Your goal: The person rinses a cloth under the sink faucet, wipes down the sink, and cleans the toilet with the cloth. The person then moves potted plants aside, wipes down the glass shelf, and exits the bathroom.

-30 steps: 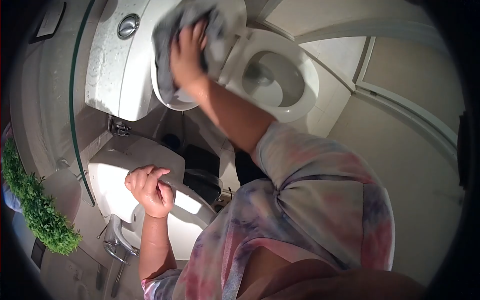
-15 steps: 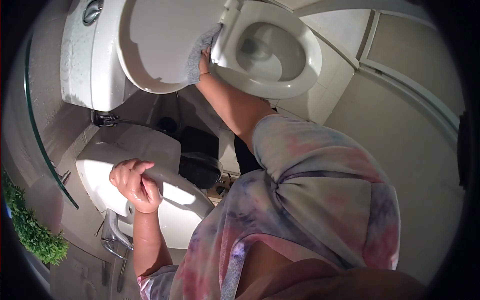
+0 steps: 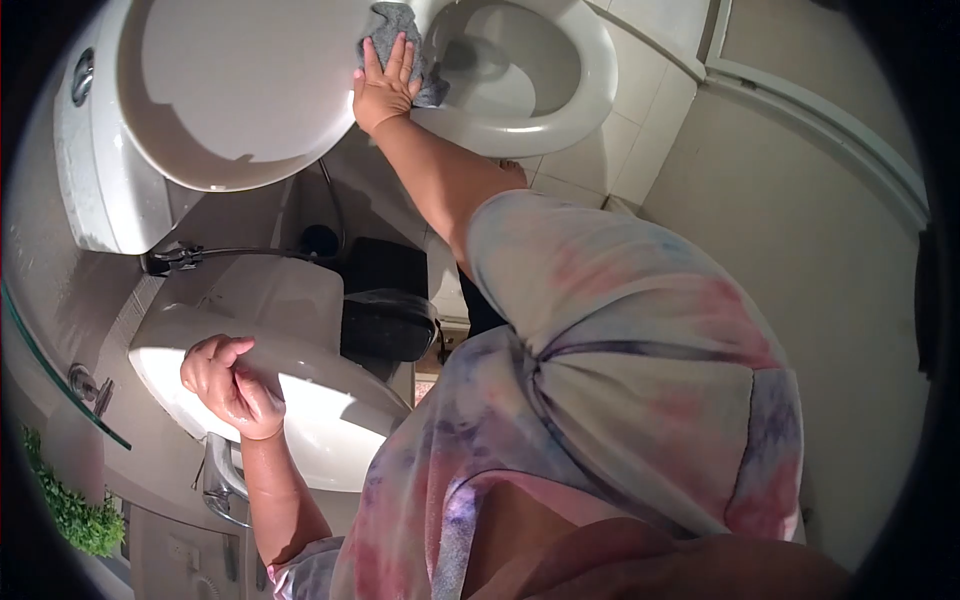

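At the top, my right hand (image 3: 385,95) lies palm down on a grey cloth (image 3: 392,28), fingers spread, where the raised toilet lid (image 3: 245,80) meets the toilet seat (image 3: 560,125). Part of the cloth hangs over the near edge of the bowl. My left hand (image 3: 232,388) is over the white washbasin (image 3: 330,400), fingers loosely bent, thumb and index finger apart. It looks wet, and nothing shows in it.
The cistern (image 3: 110,170) with its round button stands at the upper left. Near the basin are a chrome tap (image 3: 222,480), a black bin (image 3: 385,325) and a hose (image 3: 250,252). A glass shelf edge (image 3: 60,375) and green leaves (image 3: 75,510) are at the left.
My right hand and the cloth have gone from the lid's inside down to the hinge side of the seat. The view has shifted, and my left hand stays over the basin.
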Demonstrator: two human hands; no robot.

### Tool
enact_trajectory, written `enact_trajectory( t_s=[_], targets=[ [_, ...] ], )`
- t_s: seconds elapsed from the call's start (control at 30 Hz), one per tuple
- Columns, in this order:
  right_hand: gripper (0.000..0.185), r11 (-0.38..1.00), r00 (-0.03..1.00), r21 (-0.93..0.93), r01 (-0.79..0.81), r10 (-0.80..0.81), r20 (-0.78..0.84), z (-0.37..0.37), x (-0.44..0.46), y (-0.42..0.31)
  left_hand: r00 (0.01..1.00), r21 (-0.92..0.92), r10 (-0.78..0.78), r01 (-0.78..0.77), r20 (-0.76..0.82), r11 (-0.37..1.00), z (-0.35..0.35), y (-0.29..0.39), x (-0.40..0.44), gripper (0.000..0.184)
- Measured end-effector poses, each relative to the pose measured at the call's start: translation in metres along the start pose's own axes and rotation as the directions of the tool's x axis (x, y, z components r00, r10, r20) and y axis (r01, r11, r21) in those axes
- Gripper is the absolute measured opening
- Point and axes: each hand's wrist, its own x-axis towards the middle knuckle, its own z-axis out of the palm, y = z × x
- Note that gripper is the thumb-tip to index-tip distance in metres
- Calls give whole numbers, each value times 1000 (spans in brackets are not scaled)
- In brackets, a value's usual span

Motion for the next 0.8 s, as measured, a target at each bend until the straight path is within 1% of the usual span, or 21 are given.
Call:
enact_trajectory(
  t_s=[0.03,0.07,0.1,0.13,0.2,0.27,0.33,0.37,0.4,0.47,0.5,0.57,0.6,0.67,0.73,0.8],
  targets=[
    [52,1000,1000,-1,-17,17,5,2,-10,8,1000,-18,-5,5,-29,1000,2,0,-1,27],
    [53,999,999,-31,26,-25,42,2,-20,17,998,-39,-13,11,-61,999,3,0,-3,28],
    [54,995,995,-60,74,-69,74,0,-28,25,998,-36,15,-17,-65,999,4,-1,-3,28],
    [54,996,996,-64,66,-62,67,-3,-38,40,998,-43,23,-25,-62,999,4,-2,-2,28],
    [53,955,957,-220,199,-141,253,-21,-66,83,998,-44,15,-17,-53,999,3,-2,-3,28],
    [51,858,892,-345,380,-242,382,-64,-89,127,996,-39,38,-41,-76,998,5,-2,-2,28],
    [46,899,869,-269,346,-199,453,-112,-98,172,999,-18,26,-27,-44,999,3,-2,-3,29],
    [44,840,878,-420,344,-128,462,-137,-96,189,998,-21,31,-32,-48,999,3,-1,-3,29],
    [42,757,886,-559,338,-57,459,-161,-94,204,999,-15,27,-27,-42,1000,3,-1,-3,29],
    [40,680,926,-655,329,-98,364,-199,-81,249,999,-5,26,-26,-36,1000,2,-1,-2,29],
    [40,680,926,-654,332,-101,364,-214,-69,265,999,3,25,-25,-31,1000,2,0,-1,29],
    [39,698,938,-627,346,-248,241,-233,-39,280,999,11,22,-21,-32,1000,1,1,0,29],
    [39,694,936,-628,351,-255,241,-233,-18,282,999,16,25,-25,-27,1000,1,2,1,29],
    [43,658,942,-690,301,-317,108,-236,25,271,999,24,19,-18,-30,1000,1,3,1,29],
    [42,636,942,-717,286,-323,89,-239,64,244,1000,16,7,-7,-18,1000,1,1,1,29],
    [41,613,942,-742,271,-329,72,-231,95,220,999,8,-6,6,-41,1000,3,2,2,29]
  ],
)
